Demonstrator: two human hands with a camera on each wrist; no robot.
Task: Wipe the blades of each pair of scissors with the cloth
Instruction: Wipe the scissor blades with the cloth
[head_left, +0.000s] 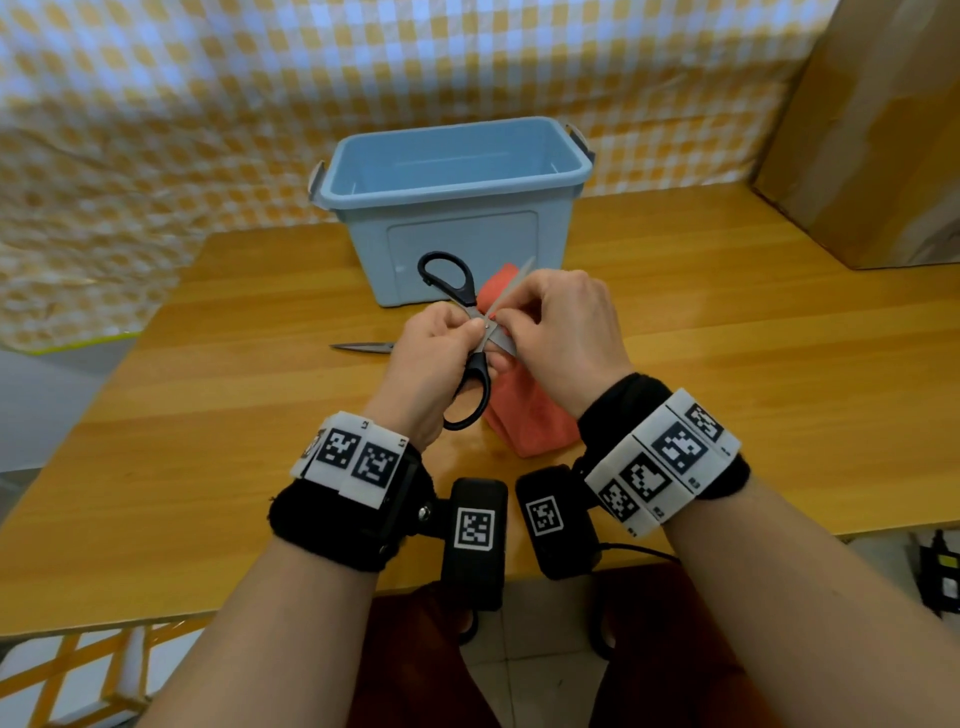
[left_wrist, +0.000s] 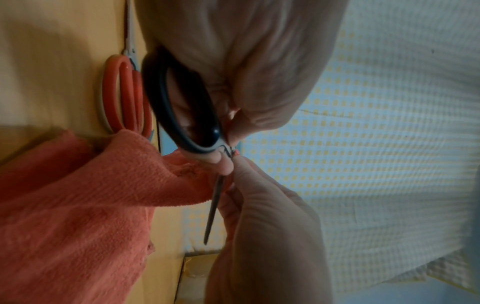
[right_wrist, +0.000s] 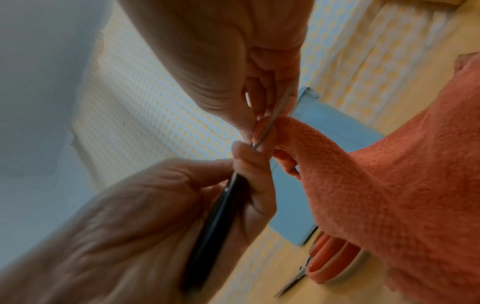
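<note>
Black-handled scissors are held spread open above the wooden table. My left hand grips them at the pivot and lower handle. My right hand pinches the orange cloth around one blade close to the pivot; the other blade juts out bare. The cloth hangs from my right fingers down to the table. A second pair of scissors lies shut on the table: its blades show left of my left hand, and its orange handles lie behind the cloth.
An open light-blue plastic bin stands right behind the hands. A large cardboard box sits at the table's back right. A yellow-checked sheet covers the wall behind and drapes past the table's left edge.
</note>
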